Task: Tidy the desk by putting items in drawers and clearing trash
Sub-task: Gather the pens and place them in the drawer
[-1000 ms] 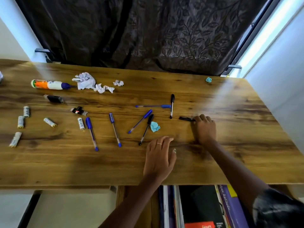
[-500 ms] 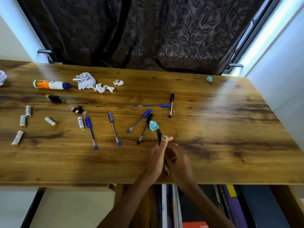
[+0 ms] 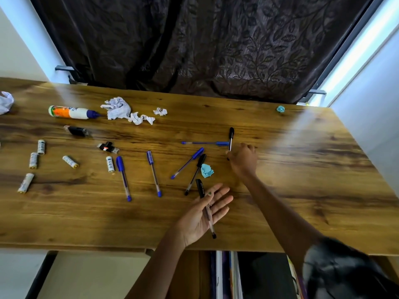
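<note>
A black pen (image 3: 206, 209) lies across the upturned palm of the left hand (image 3: 203, 216), whose fingers are spread out flat; its long axis runs away from the person, cap at the far end over the fingers, tip at the heel of the palm. The right hand (image 3: 243, 159) reaches further out, fingers curled around the lower end of a second black pen (image 3: 231, 137) that also points away. Blue pens (image 3: 123, 175), batteries (image 3: 110, 164), a glue bottle (image 3: 72, 112) and crumpled paper (image 3: 117, 108) lie scattered on the table (image 3: 302, 190).

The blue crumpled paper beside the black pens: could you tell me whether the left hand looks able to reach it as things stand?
Probably yes. The blue crumpled paper lies just beyond the fingertips of the left hand, with nothing between, though a black pen already rests across that open palm.
</note>
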The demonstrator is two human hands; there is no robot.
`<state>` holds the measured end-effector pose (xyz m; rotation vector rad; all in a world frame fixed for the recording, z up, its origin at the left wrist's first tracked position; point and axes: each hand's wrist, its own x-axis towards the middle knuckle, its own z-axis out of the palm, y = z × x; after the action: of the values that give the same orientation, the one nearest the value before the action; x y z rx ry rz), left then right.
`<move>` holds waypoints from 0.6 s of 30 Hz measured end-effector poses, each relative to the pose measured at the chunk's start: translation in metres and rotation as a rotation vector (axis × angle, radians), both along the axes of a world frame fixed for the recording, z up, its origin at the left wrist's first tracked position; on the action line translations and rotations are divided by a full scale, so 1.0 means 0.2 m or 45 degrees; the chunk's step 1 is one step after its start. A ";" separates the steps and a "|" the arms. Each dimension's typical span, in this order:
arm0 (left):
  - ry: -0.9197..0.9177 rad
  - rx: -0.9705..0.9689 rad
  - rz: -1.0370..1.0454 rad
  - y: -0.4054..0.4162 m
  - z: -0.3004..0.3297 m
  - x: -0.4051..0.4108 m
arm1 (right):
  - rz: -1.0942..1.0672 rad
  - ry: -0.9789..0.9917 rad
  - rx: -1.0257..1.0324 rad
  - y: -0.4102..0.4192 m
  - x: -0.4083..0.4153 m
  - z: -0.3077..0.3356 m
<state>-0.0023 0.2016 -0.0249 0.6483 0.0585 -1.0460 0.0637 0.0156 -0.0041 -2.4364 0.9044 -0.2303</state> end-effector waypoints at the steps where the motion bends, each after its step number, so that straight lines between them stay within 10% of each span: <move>1: 0.009 -0.019 0.004 0.00 0.00 0.00 | 0.023 0.083 -0.096 0.00 0.03 -0.02; 8: 0.018 -0.060 0.009 0.00 -0.02 -0.01 | -0.040 0.086 -0.303 -0.01 0.05 0.01; 18: 0.029 -0.077 0.044 -0.01 -0.02 -0.01 | 0.015 -0.271 0.494 0.21 -0.49 0.16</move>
<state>-0.0044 0.1996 -0.0293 0.5790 0.0580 -1.0180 -0.0349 0.0581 0.0270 -2.0162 0.7599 -0.2751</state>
